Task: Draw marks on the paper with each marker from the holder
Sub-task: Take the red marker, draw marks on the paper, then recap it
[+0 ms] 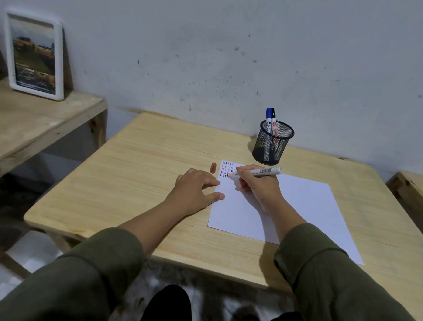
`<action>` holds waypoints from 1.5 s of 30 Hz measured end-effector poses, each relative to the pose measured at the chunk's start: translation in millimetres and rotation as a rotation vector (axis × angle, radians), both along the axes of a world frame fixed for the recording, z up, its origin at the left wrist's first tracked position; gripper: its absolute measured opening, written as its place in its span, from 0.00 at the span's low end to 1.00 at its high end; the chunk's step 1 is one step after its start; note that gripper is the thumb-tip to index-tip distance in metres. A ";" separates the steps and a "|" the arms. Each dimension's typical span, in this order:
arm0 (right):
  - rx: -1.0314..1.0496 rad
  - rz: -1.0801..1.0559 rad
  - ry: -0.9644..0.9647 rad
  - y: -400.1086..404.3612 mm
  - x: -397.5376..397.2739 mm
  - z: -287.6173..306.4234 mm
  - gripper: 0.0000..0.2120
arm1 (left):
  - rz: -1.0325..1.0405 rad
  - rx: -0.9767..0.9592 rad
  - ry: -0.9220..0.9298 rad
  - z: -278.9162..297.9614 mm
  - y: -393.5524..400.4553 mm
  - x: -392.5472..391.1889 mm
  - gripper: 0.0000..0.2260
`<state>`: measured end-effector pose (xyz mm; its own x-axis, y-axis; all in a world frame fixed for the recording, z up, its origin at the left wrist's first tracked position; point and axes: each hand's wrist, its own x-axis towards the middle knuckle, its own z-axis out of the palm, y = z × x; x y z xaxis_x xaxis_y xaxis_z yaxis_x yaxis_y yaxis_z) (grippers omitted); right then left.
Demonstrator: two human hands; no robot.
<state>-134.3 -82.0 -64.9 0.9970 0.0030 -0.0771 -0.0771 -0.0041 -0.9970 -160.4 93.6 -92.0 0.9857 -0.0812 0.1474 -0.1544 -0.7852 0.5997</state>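
My right hand (pixel 258 185) is closed around a red marker (pixel 256 172), which lies slantwise across my fingers with its uncapped tip down at the far left corner of the sheet of paper (pixel 288 209), touching or almost touching the rows of short red and dark marks (pixel 227 169) there. The marker's red cap (pixel 213 167) lies on the wooden table (pixel 137 171) just beyond the paper's left edge. My fingers hide the middle of the barrel, and the print on it is too small to read. My left hand (pixel 195 191) rests flat and open, holding nothing, with its fingertips on the paper's left edge. Near the table's far edge, just beyond the paper, stands a black mesh holder (pixel 273 144) with a blue-capped marker (pixel 269 124) and a black-capped marker (pixel 274 129) upright inside. Both forearms reach in from olive sleeves pushed up from the wrists.
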 end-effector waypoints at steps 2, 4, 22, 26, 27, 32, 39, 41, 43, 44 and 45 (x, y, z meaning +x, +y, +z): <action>-0.013 0.004 0.003 -0.2 0.1 0.2 0.07 | -0.003 -0.001 -0.001 -0.3 0.2 0.3 0.20; -0.025 0.008 0.003 -0.3 0.8 -0.6 0.06 | -0.003 -0.004 -0.004 -0.8 0.4 0.3 0.20; 0.131 -0.025 0.022 -1.6 2.9 -3.1 0.02 | 0.017 -0.056 -0.011 2.3 -1.2 -0.5 0.19; 0.185 0.010 0.040 -4.7 2.8 0.0 0.10 | 0.150 -0.326 -0.102 13.1 -4.0 6.7 0.20; 0.198 0.011 0.040 -6.1 2.8 1.2 0.12 | 0.154 -0.320 -0.098 15.5 -5.8 10.2 0.21; 0.251 -0.009 0.036 -10.2 4.3 5.0 0.13 | 0.174 -0.288 -0.024 18.5 -16.5 34.1 0.16; 0.224 -0.029 -0.025 -21.9 11.6 19.1 0.06 | 0.268 -0.535 0.002 22.1 -26.8 47.6 0.09; 0.238 -0.017 -0.054 -24.0 15.1 29.8 0.07 | 0.315 -0.730 0.003 33.1 -34.5 48.7 0.09; 0.248 -0.003 -0.078 -25.3 17.4 40.8 0.07 | 0.317 -0.899 0.004 43.5 -42.2 52.0 0.08; 0.250 0.004 -0.090 -26.1 18.2 45.8 0.08 | 0.305 -0.961 0.013 48.3 -46.0 53.8 0.09; 0.253 0.012 -0.101 -26.9 18.5 50.5 0.08 | 0.297 -1.013 0.028 52.3 -49.0 55.4 0.09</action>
<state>-115.8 -109.0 -14.3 0.9994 0.0213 0.0278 0.0217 0.2458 -0.9691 -105.0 44.6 -39.7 0.9499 0.3123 -0.0118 -0.0141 0.0806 0.9966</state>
